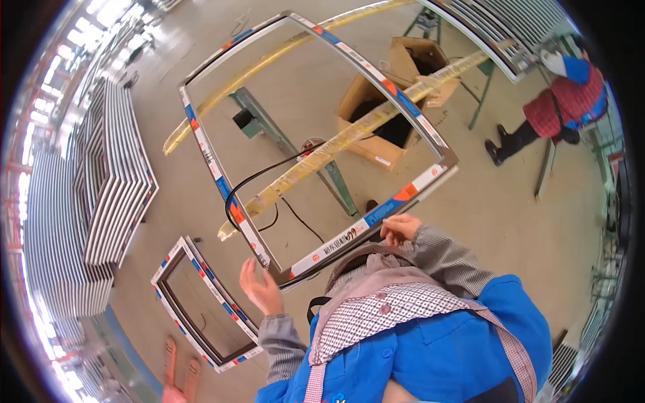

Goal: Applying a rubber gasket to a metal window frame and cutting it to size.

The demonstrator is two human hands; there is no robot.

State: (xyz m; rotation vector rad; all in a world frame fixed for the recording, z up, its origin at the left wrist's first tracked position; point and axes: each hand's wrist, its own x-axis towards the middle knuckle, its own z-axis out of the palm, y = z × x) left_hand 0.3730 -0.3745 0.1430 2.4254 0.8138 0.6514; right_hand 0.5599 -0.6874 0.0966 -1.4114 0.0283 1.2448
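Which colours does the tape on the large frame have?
The tape is white, blue and orange-red, with some black markings; the head view shows it best.

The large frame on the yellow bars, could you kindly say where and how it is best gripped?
Probably by the near rail of the frame, toward both ends, from the near side: that slim rail juts clear of the nearer bar.

I find myself in a factory workshop, I believe. Pale frames (pixel 115 174) stand stacked in many rows, a large frame (pixel 376 215) lies across yellow-wrapped bars (pixel 336 146), and a second worker (wearing a dark red apron (pixel 576 97)) stands on the wide, plain floor (pixel 484 221).
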